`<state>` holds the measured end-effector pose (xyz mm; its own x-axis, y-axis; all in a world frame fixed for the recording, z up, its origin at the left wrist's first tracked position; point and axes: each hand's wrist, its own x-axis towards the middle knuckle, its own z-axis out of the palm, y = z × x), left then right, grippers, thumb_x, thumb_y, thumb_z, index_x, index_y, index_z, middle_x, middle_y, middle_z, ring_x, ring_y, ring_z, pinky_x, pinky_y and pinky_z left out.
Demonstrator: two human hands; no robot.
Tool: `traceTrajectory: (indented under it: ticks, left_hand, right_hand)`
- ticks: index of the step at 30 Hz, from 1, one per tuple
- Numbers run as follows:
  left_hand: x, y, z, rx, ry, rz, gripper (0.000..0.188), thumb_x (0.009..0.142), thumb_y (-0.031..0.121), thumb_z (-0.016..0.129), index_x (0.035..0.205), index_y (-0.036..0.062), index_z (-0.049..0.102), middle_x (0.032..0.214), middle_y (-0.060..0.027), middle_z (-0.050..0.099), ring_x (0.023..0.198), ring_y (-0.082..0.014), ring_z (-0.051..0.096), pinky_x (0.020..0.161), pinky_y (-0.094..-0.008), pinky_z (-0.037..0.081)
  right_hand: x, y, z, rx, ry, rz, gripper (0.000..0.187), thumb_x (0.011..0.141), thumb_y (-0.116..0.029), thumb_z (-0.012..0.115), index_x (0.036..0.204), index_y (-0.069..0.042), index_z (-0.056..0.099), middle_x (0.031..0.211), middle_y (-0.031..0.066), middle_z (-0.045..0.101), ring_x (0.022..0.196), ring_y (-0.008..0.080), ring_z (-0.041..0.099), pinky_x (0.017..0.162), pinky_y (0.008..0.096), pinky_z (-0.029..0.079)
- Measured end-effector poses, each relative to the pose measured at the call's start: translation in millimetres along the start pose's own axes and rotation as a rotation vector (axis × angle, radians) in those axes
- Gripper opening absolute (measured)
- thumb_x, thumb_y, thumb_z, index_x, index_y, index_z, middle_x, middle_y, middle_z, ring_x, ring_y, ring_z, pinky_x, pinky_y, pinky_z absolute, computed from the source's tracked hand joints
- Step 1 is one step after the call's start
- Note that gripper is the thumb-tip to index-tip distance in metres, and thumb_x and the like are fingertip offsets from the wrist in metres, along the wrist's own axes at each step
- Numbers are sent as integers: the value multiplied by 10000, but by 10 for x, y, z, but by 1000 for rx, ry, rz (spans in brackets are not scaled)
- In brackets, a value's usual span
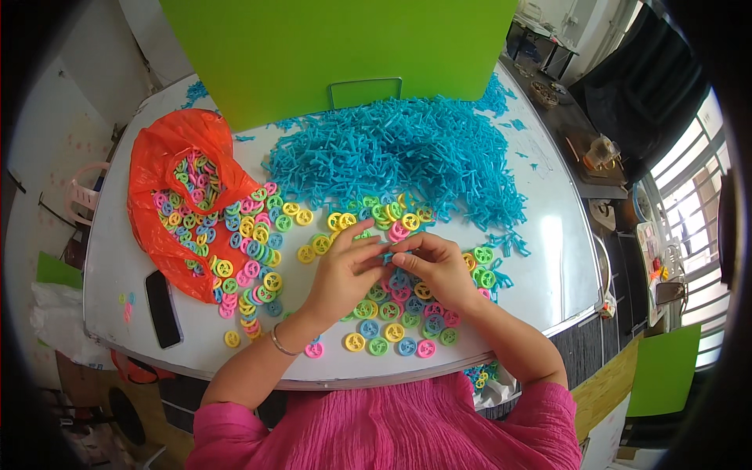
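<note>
My left hand (347, 266) and my right hand (435, 270) meet above the middle of the table's near half. Between their fingertips shows a small blue plastic piece (388, 257), partly covered by the fingers. Thumb and fingers of both hands are closed around it. Beneath and around my hands lie many small plastic wheels in pink, yellow, green and blue, among them a yellow wheel (355, 341) and a pink wheel (425, 348) near the front edge. Beyond my hands is a large heap of blue plastic pieces (399, 149).
At the left, a red plastic bag (157, 157) lies open, wheels spilling from it. A dark phone (163, 309) rests near the table's left front edge. A green board (337, 47) stands behind the blue heap. The white table (548, 266) has a curved-looking front edge.
</note>
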<state>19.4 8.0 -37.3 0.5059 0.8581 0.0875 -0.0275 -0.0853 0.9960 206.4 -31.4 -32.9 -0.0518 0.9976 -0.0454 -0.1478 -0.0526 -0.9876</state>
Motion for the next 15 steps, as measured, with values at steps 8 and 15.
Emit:
traceTrajectory:
  ticks: [8, 15]
  left_hand:
    - [-13, 120, 20, 186, 180, 43, 194, 862, -17, 645, 1052, -34, 683, 880, -62, 704, 808, -115, 654, 742, -232, 535]
    - [-85, 139, 63, -139, 145, -63, 189, 884, -1, 634, 1062, -6, 697, 911, -71, 705, 815, -86, 647, 735, -214, 532]
  right_hand:
    - [-10, -201, -78, 301, -2, 197, 126, 911, -63, 622, 1027, -15, 621, 912, 51, 659, 770, 115, 611, 659, 238, 509]
    - [-71, -196, 31, 485, -29, 225, 74, 915, -64, 612, 981, -29, 604, 884, 66, 643, 743, 153, 632, 607, 265, 526]
